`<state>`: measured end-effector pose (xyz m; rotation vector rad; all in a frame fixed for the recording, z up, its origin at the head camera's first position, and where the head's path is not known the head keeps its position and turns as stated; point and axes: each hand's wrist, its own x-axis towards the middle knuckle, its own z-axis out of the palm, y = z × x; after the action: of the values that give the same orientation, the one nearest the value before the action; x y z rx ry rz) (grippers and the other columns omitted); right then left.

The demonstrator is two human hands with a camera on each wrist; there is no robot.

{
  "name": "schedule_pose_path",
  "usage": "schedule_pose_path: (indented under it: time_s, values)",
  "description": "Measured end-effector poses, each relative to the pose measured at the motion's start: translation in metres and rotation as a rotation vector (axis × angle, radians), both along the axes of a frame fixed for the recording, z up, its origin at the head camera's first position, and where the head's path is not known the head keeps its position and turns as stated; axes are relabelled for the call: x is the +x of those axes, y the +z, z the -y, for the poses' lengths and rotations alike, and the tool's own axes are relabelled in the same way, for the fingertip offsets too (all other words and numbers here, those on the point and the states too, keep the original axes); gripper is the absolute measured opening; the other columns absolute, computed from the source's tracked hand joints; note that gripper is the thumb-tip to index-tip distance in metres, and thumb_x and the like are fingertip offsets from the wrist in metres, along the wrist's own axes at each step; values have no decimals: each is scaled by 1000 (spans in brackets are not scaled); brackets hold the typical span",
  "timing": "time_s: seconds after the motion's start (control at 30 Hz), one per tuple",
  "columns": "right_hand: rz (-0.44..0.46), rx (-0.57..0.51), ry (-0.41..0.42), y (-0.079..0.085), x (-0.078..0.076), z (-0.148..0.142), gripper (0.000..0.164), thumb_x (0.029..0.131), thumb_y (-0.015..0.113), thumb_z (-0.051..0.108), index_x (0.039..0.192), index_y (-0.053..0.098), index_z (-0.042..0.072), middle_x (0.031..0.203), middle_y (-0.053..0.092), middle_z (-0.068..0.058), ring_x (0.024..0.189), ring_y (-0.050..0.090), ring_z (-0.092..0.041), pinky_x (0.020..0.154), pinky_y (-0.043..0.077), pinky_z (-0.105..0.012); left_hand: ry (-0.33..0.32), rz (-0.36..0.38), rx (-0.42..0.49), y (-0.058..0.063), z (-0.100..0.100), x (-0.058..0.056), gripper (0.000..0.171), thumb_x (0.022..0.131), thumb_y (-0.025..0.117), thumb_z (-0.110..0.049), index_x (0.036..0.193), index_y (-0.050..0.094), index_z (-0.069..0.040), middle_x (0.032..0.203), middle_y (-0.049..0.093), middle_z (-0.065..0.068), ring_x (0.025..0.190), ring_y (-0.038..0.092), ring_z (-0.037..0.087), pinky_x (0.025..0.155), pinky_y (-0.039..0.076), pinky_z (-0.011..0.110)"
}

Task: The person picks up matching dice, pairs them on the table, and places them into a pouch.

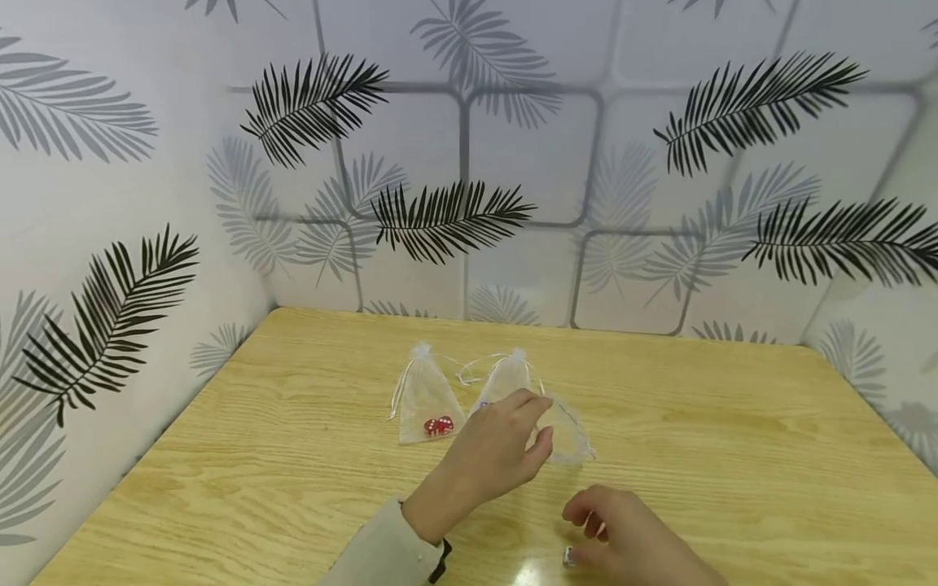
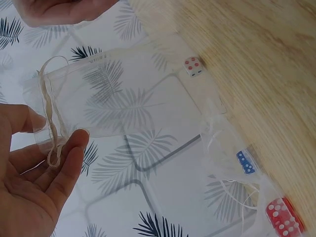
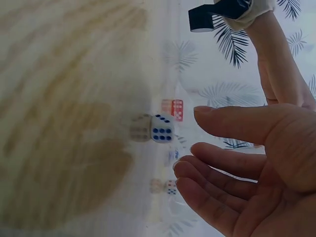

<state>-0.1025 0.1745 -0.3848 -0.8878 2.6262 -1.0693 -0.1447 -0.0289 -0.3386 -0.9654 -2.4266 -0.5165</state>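
Observation:
My left hand (image 1: 493,448) grips a sheer white drawstring pouch (image 2: 108,98) by its mouth, thumb and fingertips at the cord in the left wrist view. At the far end of this pouch shows a white die (image 2: 193,66) with red dots. My right hand (image 1: 633,533) hovers low over the table, its fingers loosely bent and holding nothing. Close by its thumb, a white die (image 3: 162,129) with blue dots sits on the tabletop. In the right wrist view a gap separates the fingertips from that die.
Two more sheer pouches stand beyond the left hand on the wooden table (image 1: 293,456). Red dice (image 1: 440,426) lie in the left pouch (image 1: 421,391); a blue die (image 2: 245,162) is in the middle pouch (image 1: 509,378). A leaf-patterned wall (image 1: 528,268) closes off the back.

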Motion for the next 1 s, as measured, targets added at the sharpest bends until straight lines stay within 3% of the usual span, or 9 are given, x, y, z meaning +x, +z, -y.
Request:
schedule_pose_path:
  time_s: [0.3, 0.63, 0.8, 1.0]
  values:
    - [126, 8, 15, -8, 0, 3, 18, 80, 74, 13, 95, 66, 8, 83, 62, 6, 71, 51, 0, 61, 45, -20, -9, -4, 3, 1, 0, 1, 28, 89, 62, -14, 113, 66, -2, 104, 69, 6, 72, 65, 10, 57, 48, 13]
    - [200, -2, 6, -7, 0, 7, 7, 82, 69, 7, 82, 67, 13, 74, 59, 7, 64, 50, -1, 57, 45, -19, 1, -6, 8, 0, 1, 1, 28, 89, 62, -15, 114, 66, -3, 105, 69, 6, 76, 67, 12, 60, 51, 16]
    - [167, 5, -1, -4, 0, 7, 7, 81, 69, 6, 81, 68, 13, 74, 61, 8, 64, 51, 0, 57, 46, -19, -3, -10, 6, 0, 1, 1, 28, 89, 62, -15, 114, 66, -3, 104, 69, 6, 73, 66, 11, 59, 50, 15]
    - [36, 36, -10, 6, -3, 1, 7, 81, 72, 6, 82, 68, 11, 77, 64, 8, 66, 53, 3, 58, 48, -18, -1, -19, -1, 0, 1, 1, 27, 89, 62, -15, 113, 66, -4, 103, 69, 5, 72, 65, 10, 60, 50, 15]
